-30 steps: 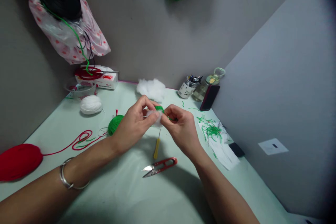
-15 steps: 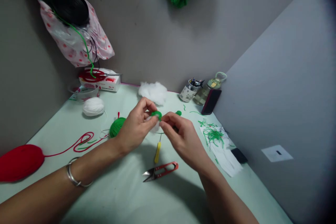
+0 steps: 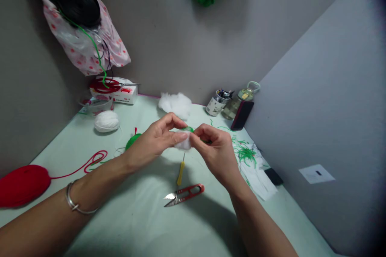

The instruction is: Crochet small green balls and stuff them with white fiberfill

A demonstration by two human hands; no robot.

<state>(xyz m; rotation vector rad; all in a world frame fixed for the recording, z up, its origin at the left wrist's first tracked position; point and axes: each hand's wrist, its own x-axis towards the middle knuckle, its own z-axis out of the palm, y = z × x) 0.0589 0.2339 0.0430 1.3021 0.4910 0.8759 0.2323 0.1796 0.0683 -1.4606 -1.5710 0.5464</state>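
Note:
My left hand (image 3: 153, 142) and my right hand (image 3: 215, 150) meet above the middle of the pale green table (image 3: 135, 217). Both pinch a small green crocheted piece (image 3: 188, 129) with a tuft of white stuffing (image 3: 183, 143) against it. The left thumb and fingers close on the stuffing side, the right fingers on the green side. Below the hands lie a yellow-handled crochet hook (image 3: 180, 172) and red thread snips (image 3: 183, 194). A green yarn ball (image 3: 132, 141) sits just behind my left wrist.
A red yarn ball (image 3: 22, 184) with a loose strand lies at the left edge, a white yarn ball (image 3: 106, 121) and a box (image 3: 116, 92) further back. More white stuffing (image 3: 176, 104), a tin, a bottle and a phone stand by the wall. Green yarn scraps (image 3: 245, 153) litter paper at right.
The hands have closed together again and shifted slightly right; the white stuffing now shows more between the fingertips, covering most of the green piece.

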